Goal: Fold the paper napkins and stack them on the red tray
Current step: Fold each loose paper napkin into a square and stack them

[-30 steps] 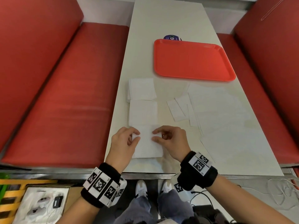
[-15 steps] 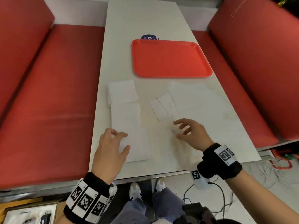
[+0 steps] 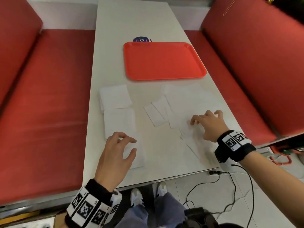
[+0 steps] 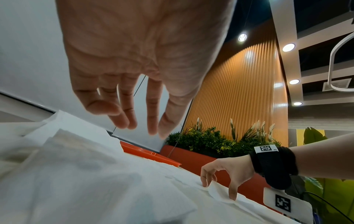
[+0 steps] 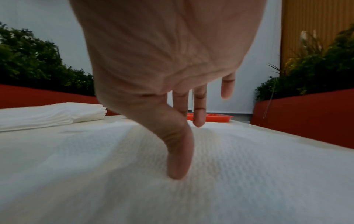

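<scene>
The red tray (image 3: pixel 164 61) lies bare at the table's far middle. Folded white napkins (image 3: pixel 115 97) sit in a column at the left, a second (image 3: pixel 120 122) nearer me. My left hand (image 3: pixel 131 145) hovers just over the nearest folded napkin (image 3: pixel 139 158), fingers loose and holding nothing; in the left wrist view its fingertips (image 4: pixel 138 125) hang clear of the paper. My right hand (image 3: pixel 197 127) rests on the unfolded napkins (image 3: pixel 189 102) at the right. Its thumb (image 5: pixel 178 171) presses the sheet, the fingers spread apart from it, and a paper edge (image 4: pixel 216 189) rises between them.
Small folded strips (image 3: pixel 154 116) lie between the two napkin groups. A blue round item (image 3: pixel 141 40) peeks from behind the tray. Red benches (image 3: pixel 49 112) flank the white table (image 3: pixel 131 18). A black cable (image 3: pixel 230 186) runs over the floor below the table's near edge.
My right hand has left the folded napkin and moved right onto the unfolded sheets. My left hand has stayed over the folded napkin. The head view has turned right.
</scene>
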{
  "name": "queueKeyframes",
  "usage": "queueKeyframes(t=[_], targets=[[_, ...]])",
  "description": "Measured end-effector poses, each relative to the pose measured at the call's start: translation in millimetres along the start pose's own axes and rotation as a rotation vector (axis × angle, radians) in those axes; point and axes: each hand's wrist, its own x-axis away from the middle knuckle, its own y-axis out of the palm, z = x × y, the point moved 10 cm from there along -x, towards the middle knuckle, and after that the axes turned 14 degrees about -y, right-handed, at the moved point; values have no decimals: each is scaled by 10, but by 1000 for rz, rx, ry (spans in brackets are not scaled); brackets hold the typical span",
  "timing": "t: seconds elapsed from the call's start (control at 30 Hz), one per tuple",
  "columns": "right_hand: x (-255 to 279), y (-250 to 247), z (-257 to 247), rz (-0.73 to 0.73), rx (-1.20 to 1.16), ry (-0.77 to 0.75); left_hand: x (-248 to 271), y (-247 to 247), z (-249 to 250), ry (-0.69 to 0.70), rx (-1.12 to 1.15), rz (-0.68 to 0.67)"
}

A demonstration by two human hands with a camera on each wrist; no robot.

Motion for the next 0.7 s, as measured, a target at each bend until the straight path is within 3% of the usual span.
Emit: queueKeyframes(t=[0.17,0.23,0.37,0.5,0.7], targets=[[111,-174,20,-76,173,28,-14,-35,31,16,36,6],[229,-369,27,-30,117,37,-33,-68,68,31,81,4],[479,-962,-182,289,-533,-94,-82,-99,253,44,253,-47],[456,-1154,-489,475,-1235,-192,-114,-25,461,19,419,-169],[157,-861,-890,486,-1564,-147,-242,-2,590,-16,624,-218]])
